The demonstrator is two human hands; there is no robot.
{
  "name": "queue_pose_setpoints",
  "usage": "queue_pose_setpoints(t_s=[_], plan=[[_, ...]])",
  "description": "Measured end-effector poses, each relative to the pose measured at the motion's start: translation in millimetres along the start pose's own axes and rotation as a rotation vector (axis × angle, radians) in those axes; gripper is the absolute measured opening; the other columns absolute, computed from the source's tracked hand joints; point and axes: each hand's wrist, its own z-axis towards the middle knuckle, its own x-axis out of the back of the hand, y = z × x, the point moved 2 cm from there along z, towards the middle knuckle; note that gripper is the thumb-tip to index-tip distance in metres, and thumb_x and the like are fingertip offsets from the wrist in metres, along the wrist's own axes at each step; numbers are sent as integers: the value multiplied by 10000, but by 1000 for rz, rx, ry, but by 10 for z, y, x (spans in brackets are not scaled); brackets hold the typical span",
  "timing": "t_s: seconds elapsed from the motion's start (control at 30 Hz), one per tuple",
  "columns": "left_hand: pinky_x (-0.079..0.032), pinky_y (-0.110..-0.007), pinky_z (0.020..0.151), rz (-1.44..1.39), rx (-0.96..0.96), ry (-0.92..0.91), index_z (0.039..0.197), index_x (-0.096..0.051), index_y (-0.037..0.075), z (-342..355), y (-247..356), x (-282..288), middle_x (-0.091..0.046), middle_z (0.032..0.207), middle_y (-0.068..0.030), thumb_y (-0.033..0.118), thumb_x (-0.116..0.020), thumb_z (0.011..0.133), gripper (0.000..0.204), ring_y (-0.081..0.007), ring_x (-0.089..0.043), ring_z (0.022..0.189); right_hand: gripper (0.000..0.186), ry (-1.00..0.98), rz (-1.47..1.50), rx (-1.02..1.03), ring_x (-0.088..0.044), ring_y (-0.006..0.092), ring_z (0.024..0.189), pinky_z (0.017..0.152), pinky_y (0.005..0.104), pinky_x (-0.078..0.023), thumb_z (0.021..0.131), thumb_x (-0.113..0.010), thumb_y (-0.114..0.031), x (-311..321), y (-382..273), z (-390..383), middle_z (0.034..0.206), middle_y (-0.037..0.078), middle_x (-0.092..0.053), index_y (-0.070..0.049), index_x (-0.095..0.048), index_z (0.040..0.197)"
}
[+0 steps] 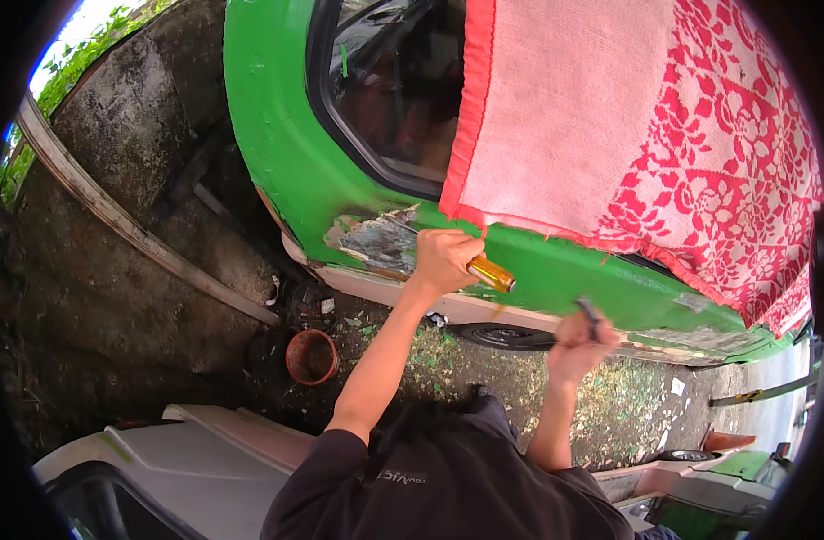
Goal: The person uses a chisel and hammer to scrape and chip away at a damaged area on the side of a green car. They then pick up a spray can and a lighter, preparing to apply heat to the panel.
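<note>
My left hand (446, 259) is closed round a screwdriver-like tool with a translucent amber handle (491, 274). The handle's butt end sticks out to the right of the fist, and the blade side is mostly hidden. Just left of that fist, a torn patch (376, 241) of bare, peeling grey and cream material breaks the green vehicle panel (277, 135). Farther right, my right hand (577, 346) is curled round a dark tool (591, 319), smeared by motion; its kind is unclear. A gap separates the dark tool from the amber handle.
A pink and red floral towel (565, 117) hangs over the vehicle beside its window (394, 99). An orange-brown pot (311, 356) stands on the ground among scattered paint flakes (430, 360). Behind me at the left is a pale vehicle (187, 468). A long curved strip (133, 225) leans farther left.
</note>
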Motion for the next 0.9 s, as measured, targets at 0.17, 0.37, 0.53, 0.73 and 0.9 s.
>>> queue_pose_setpoints(t_s=[0.17,0.37,0.53,0.73,0.9], plan=[[-344,-335,398,-16,-23,-26,524,-496,104,48,22,-18,-494,481,-41,141,-676,537,184,-208,-505,433,390,119,313,153,-251,71,427,399,259,-177,902,-468,-292,35,144,-119,512,-54,-315,-118,-338,578],[-356,-350,405,5,-42,-45,541,-500,108,78,-23,34,-517,505,-33,147,-691,533,195,-216,-513,447,362,130,64,-146,-235,72,411,374,250,-173,887,-434,-330,-190,437,-377,489,-54,-279,-145,-348,589],[-361,-343,405,-8,-55,-55,533,-497,111,-61,-1,-16,-510,496,-27,172,-700,547,213,-207,-518,454,377,-99,298,174,-255,74,404,374,248,-190,887,-449,-366,-172,-81,-101,494,-49,-295,-103,-391,624],[-356,-342,402,-1,-36,-30,540,-500,110,31,-52,-64,-494,491,-30,184,-703,548,217,-212,-511,447,366,236,-188,59,-213,77,407,377,260,-149,870,-449,-348,22,362,-172,485,-46,-252,-113,-352,607],[-359,-338,404,16,-15,-31,535,-496,101,-38,-29,-40,-486,486,-31,174,-717,526,232,-209,-504,438,429,-75,269,252,-193,93,423,423,268,-196,877,-427,-392,-78,-373,-48,473,-51,-245,-156,-256,562]])
